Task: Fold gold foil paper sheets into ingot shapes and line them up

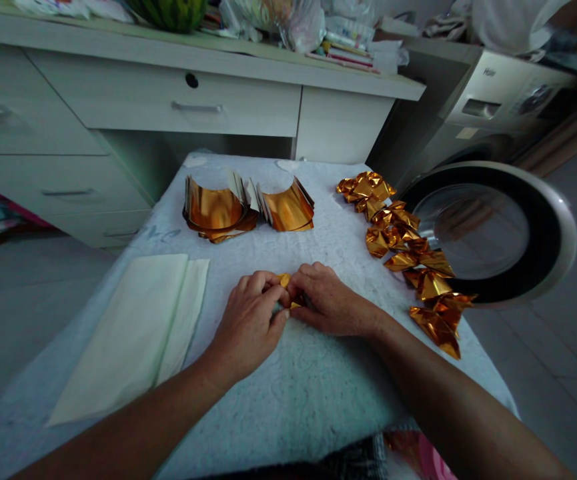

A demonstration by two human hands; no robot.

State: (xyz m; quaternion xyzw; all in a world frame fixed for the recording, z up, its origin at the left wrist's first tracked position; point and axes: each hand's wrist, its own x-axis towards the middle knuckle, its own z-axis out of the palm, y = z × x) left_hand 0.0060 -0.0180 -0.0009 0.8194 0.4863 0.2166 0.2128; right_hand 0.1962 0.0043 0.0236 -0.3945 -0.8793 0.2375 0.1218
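My left hand [254, 313] and my right hand [324, 298] meet at the middle of the cloth-covered table, fingers closed round a small piece of gold foil paper [284, 280]. Most of that piece is hidden by the fingers. Beyond the hands stand two curved stacks of gold foil sheets, one on the left [215, 208] and one on the right [288, 205]. A row of folded gold foil pieces [391, 230] runs down the right side of the table. Left of my left hand lies a flat stack of pale paper [123, 333].
The table cloth [288, 400] is light blue-grey. A white drawer cabinet [193, 107] stands behind, with a watermelon [168, 10], plastic bags [298, 23] and books [351, 53] on top. At the right, a washing machine's open round door [563, 233] reaches close to the table edge.
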